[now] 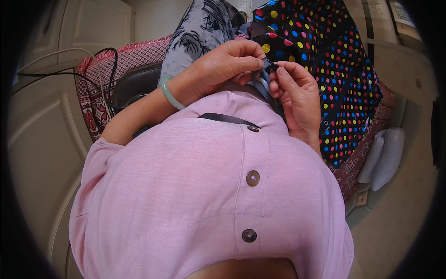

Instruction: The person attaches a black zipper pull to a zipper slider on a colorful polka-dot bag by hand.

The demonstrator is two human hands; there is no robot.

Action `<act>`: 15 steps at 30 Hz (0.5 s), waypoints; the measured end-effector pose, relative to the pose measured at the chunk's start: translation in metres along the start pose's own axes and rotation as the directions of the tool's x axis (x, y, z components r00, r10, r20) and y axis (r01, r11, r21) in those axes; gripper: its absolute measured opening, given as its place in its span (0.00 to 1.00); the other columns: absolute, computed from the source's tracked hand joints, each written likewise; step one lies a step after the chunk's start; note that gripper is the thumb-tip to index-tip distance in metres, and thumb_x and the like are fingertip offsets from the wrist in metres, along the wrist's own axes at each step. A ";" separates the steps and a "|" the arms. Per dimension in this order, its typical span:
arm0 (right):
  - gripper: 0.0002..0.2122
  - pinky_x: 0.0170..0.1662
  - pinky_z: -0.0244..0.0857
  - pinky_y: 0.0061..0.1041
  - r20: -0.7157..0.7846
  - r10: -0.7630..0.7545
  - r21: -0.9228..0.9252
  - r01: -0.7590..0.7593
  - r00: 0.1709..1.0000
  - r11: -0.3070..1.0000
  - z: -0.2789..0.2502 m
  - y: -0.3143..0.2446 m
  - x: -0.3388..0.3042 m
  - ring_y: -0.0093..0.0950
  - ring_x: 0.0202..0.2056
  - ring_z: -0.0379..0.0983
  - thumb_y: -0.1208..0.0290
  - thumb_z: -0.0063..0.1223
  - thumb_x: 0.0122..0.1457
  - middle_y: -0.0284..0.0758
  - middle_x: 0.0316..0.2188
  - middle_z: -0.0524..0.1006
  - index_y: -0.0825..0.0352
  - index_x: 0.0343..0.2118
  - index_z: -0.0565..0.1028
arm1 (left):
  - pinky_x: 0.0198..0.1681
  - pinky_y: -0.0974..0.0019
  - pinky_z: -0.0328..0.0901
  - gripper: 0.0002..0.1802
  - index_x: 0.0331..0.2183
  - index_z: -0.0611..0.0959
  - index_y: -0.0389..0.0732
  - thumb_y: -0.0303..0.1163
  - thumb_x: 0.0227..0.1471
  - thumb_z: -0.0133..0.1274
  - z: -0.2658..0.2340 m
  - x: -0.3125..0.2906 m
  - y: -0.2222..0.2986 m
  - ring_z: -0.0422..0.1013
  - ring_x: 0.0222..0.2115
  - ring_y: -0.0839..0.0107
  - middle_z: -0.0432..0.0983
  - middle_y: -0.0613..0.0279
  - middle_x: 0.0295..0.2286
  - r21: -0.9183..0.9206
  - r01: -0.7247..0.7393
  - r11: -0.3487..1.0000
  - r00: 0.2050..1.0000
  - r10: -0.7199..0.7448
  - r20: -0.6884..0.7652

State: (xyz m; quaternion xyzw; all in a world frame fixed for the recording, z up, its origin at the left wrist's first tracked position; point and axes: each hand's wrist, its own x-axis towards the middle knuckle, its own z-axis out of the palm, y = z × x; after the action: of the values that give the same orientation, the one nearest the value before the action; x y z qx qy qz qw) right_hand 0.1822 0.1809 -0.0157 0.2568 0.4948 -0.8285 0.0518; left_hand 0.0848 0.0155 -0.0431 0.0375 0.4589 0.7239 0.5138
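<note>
My left hand (232, 64), with a pale green bangle (171, 93) on its wrist, pinches a strip of grey-blue cloth (265, 69) between thumb and fingers. Facing it, my right hand (297, 90) is closed at the fingertips on a small dark piece (273, 66) at the same strip's edge. Whether that piece is part of the cloth I cannot tell. The two hands nearly touch, over my lap. More of the grey cloth hangs below the fingers, partly hidden by them and by my pink shirt (195, 167).
Black polka-dot fabric (346, 93) spreads over my right side. Grey-and-white patterned cloth (197, 35) covers my left leg. Left of me lie a dark leather-like object (139, 86) and cables (60, 74) on a red patterned cover (88, 69). Whitish rolls (386, 156) lie at the right.
</note>
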 end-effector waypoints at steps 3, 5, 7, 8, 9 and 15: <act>0.06 0.27 0.64 0.11 0.004 0.004 -0.003 -0.004 1.000 1.000 -0.001 0.001 0.001 0.16 0.25 0.72 0.77 0.54 0.58 0.32 0.28 0.77 0.70 0.37 0.75 | 0.19 0.82 0.56 0.06 0.34 0.76 0.39 0.29 0.54 0.54 0.000 0.000 0.000 0.62 0.17 0.84 0.69 0.71 0.22 0.020 -0.006 1.000 1.000 0.005 0.017; 0.05 0.27 0.63 0.11 0.005 -0.006 -0.024 0.006 1.000 1.000 -0.002 0.002 0.001 0.16 0.26 0.71 0.77 0.53 0.58 0.31 0.27 0.76 0.70 0.36 0.75 | 0.19 0.82 0.55 0.06 0.34 0.76 0.39 0.30 0.54 0.54 0.001 0.000 0.002 0.61 0.17 0.85 0.69 0.71 0.22 0.018 -0.013 1.000 0.999 0.012 0.042; 0.04 0.28 0.62 0.11 0.000 -0.008 -0.059 0.008 1.000 0.998 0.001 0.001 0.001 0.15 0.26 0.71 0.77 0.53 0.58 0.31 0.27 0.76 0.69 0.36 0.75 | 0.19 0.82 0.55 0.06 0.34 0.76 0.39 0.30 0.54 0.54 0.001 0.001 0.002 0.61 0.17 0.85 0.69 0.71 0.22 0.016 -0.016 1.000 0.999 0.015 0.050; 0.04 0.28 0.61 0.10 0.000 -0.010 -0.077 0.010 1.000 0.997 0.003 0.001 0.002 0.14 0.26 0.71 0.77 0.54 0.58 0.30 0.27 0.76 0.69 0.35 0.75 | 0.19 0.82 0.55 0.06 0.34 0.76 0.38 0.30 0.54 0.54 0.002 0.001 0.001 0.61 0.17 0.85 0.69 0.71 0.22 0.015 -0.018 1.000 0.999 0.017 0.045; 0.04 0.28 0.61 0.10 0.001 -0.030 -0.115 0.030 1.000 0.993 0.003 0.002 0.001 0.14 0.26 0.71 0.77 0.54 0.58 0.30 0.27 0.76 0.69 0.35 0.75 | 0.19 0.82 0.55 0.06 0.33 0.76 0.38 0.30 0.54 0.54 0.002 0.001 0.001 0.61 0.17 0.85 0.69 0.71 0.21 0.014 -0.020 1.000 0.999 0.020 0.040; 0.04 0.29 0.61 0.10 0.036 -0.079 -0.295 0.086 0.996 0.952 0.009 -0.002 0.002 0.12 0.27 0.70 0.78 0.53 0.57 0.28 0.28 0.77 0.69 0.35 0.75 | 0.19 0.82 0.57 0.07 0.33 0.76 0.38 0.30 0.54 0.54 0.001 0.002 0.000 0.62 0.16 0.84 0.69 0.70 0.20 0.020 -0.023 1.000 0.999 0.022 0.048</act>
State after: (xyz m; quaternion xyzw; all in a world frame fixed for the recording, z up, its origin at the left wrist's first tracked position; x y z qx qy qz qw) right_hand 0.1765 0.1743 -0.0111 0.2155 0.6231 -0.7494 0.0608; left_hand 0.0841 0.0180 -0.0433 0.0653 0.4533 0.7239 0.5160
